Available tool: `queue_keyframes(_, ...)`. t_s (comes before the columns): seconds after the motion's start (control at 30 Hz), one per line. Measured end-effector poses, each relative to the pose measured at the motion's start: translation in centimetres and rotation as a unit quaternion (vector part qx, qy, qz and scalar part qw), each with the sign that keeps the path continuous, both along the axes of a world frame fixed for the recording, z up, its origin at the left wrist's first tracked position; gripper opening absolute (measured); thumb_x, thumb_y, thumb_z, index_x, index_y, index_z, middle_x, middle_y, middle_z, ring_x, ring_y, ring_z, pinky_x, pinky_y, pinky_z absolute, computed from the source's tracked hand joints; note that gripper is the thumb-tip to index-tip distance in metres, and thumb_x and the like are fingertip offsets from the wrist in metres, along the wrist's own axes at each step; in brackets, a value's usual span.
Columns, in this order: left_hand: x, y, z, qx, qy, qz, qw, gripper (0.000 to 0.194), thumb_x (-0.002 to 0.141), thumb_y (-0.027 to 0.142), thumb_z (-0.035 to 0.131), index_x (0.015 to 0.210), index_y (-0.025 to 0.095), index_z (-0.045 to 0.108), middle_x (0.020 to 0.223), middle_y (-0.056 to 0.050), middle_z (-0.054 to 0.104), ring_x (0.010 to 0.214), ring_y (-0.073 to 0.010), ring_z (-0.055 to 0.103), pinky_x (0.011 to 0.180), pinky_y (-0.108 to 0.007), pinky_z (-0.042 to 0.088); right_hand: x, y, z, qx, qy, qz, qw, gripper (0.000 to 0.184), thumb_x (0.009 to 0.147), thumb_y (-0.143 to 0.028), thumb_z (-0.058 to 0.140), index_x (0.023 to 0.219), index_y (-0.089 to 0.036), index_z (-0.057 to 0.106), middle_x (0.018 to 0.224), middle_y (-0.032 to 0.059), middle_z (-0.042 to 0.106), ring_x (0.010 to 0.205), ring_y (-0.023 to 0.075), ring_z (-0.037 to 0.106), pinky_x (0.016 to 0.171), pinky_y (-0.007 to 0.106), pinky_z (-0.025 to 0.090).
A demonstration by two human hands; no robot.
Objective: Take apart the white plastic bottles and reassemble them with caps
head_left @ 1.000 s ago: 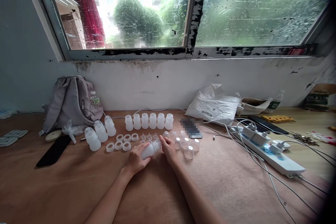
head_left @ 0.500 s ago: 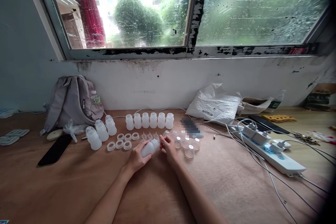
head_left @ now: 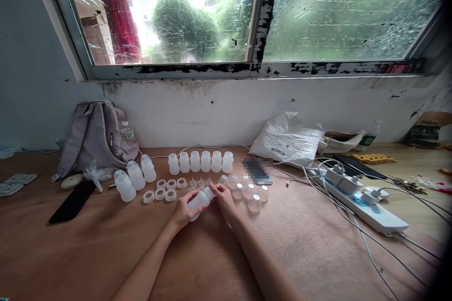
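Note:
A translucent white baby bottle (head_left: 198,202) lies tilted in my left hand (head_left: 182,211), whose fingers and thumb wrap round its body. My right hand (head_left: 223,198) closes its fingers on the bottle's upper end, which points up and to the right. Those fingers partly cover the bottle's top, and any small part pinched there is hidden. Just beyond my hands stand several clear teats (head_left: 200,182). Left of them lie several white collar rings (head_left: 160,194). Several clear domed caps (head_left: 254,203) stand right of my right hand.
Several open bottles (head_left: 205,162) stand in a row behind. Three topped bottles (head_left: 135,175) stand left, near a black phone (head_left: 72,202) and a grey backpack (head_left: 95,136). A power strip (head_left: 367,207) with loose cables lies right; a silver padded bag (head_left: 287,141) rests by the wall.
My right fingers have come in over the bottle's upper end and now touch it. The bottle has shifted and tilted slightly in my left hand. The other parts stay put.

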State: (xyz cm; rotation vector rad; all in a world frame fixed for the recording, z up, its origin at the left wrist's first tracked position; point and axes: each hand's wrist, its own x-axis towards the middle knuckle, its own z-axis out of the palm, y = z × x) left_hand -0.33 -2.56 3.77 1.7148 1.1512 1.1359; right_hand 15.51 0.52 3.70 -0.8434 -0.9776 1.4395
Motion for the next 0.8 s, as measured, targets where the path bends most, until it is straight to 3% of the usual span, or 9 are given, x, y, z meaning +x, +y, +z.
queue_keyframes(0.07, 0.1, 0.0, 0.1, -0.01, -0.022, 0.001, 1.0, 0.043, 0.065, 0.036, 0.062, 0.101, 0.014, 0.056, 0.094, -0.008, 0.063, 0.088, -0.023, 0.057, 0.078, -0.033, 0.045, -0.1, -0.2, 0.3, 0.006, 0.007, 0.012, 1.0, 0.026, 0.064, -0.044, 0.063, 0.072, -0.019, 0.062, 0.07, 0.0007, 0.06, 0.062, 0.0138, 0.053, 0.057, 0.026, 0.04)
queue_keyframes(0.17, 0.1, 0.1, 0.2, -0.024, -0.065, 0.001, 0.998, 0.039, 0.069, 0.036, 0.059, 0.101, 0.013, 0.056, 0.097, -0.009, 0.062, 0.091, -0.0232, 0.057, 0.079, -0.033, 0.045, -0.2, -0.5, 0.8, 0.027, 0.043, 0.085, 0.995, 0.032, 0.067, -0.041, 0.062, 0.092, -0.021, 0.061, 0.088, 0.0037, 0.061, 0.077, 0.0169, 0.055, 0.068, 0.029, 0.042)
queue_keyframes(0.23, 0.0, 0.1, 0.2, -0.014, -0.06, 0.01, 0.998, 0.039, 0.069, 0.035, 0.059, 0.101, 0.014, 0.056, 0.098, -0.008, 0.062, 0.092, -0.0228, 0.056, 0.08, -0.032, 0.045, -0.2, -0.5, 0.9, 0.032, 0.015, 0.081, 0.996, 0.03, 0.064, -0.037, 0.066, 0.089, -0.02, 0.062, 0.086, 0.0041, 0.061, 0.078, 0.0173, 0.055, 0.07, 0.03, 0.042)
queue_keyframes(0.33, 0.0, 0.1, -0.2, 0.027, -0.009, 0.041, 0.999, 0.041, 0.064, 0.033, 0.064, 0.101, 0.017, 0.056, 0.098, -0.007, 0.061, 0.091, -0.0221, 0.056, 0.08, -0.032, 0.043, -0.4, -0.5, 0.5, 0.022, -0.045, 0.013, 0.999, 0.024, 0.061, -0.038, 0.068, 0.074, -0.018, 0.062, 0.075, 0.0028, 0.06, 0.073, 0.0169, 0.055, 0.064, 0.029, 0.042)
queue_keyframes(0.43, 0.1, 0.2, -0.3, 0.025, -0.018, 0.051, 0.998, 0.042, 0.064, 0.034, 0.064, 0.102, 0.017, 0.055, 0.099, -0.007, 0.061, 0.091, -0.022, 0.056, 0.08, -0.032, 0.043, -0.5, -0.5, 0.5, 0.032, -0.005, 0.046, 0.998, 0.029, 0.063, -0.038, 0.066, 0.084, -0.02, 0.061, 0.083, 0.0039, 0.061, 0.078, 0.0183, 0.055, 0.068, 0.03, 0.043)
queue_keyframes(0.53, 0.1, 0.2, 0.1, -0.03, -0.073, 0.024, 0.997, 0.046, 0.064, 0.038, 0.063, 0.102, 0.014, 0.055, 0.097, -0.009, 0.061, 0.091, -0.0229, 0.056, 0.078, -0.032, 0.044, -0.5, -0.9, 1.1, 0.041, 0.039, 0.101, 0.993, 0.036, 0.063, -0.034, 0.067, 0.096, -0.02, 0.059, 0.092, 0.0055, 0.061, 0.084, 0.0198, 0.055, 0.073, 0.031, 0.042)
queue_keyframes(0.67, 0.1, -0.3, 1.0, -0.113, -0.123, -0.063, 0.984, 0.058, 0.063, 0.038, 0.064, 0.115, 0.015, 0.048, 0.104, -0.009, 0.059, 0.096, -0.0232, 0.053, 0.078, -0.031, 0.043, -0.5, -1.4, 1.8, 0.044, 0.05, 0.102, 0.993, 0.031, 0.064, -0.034, 0.066, 0.091, -0.02, 0.061, 0.096, 0.0065, 0.061, 0.087, 0.0213, 0.055, 0.074, 0.032, 0.042)
queue_keyframes(0.8, 0.4, -0.7, 1.1, -0.161, -0.17, -0.101, 0.967, 0.052, 0.066, 0.037, 0.061, 0.111, 0.014, 0.049, 0.095, -0.008, 0.06, 0.084, -0.0196, 0.056, 0.068, -0.027, 0.044, -0.4, -1.5, 2.1, 0.041, 0.031, 0.097, 0.994, 0.035, 0.063, -0.036, 0.067, 0.094, -0.02, 0.062, 0.099, 0.0076, 0.061, 0.089, 0.0225, 0.054, 0.076, 0.033, 0.041)
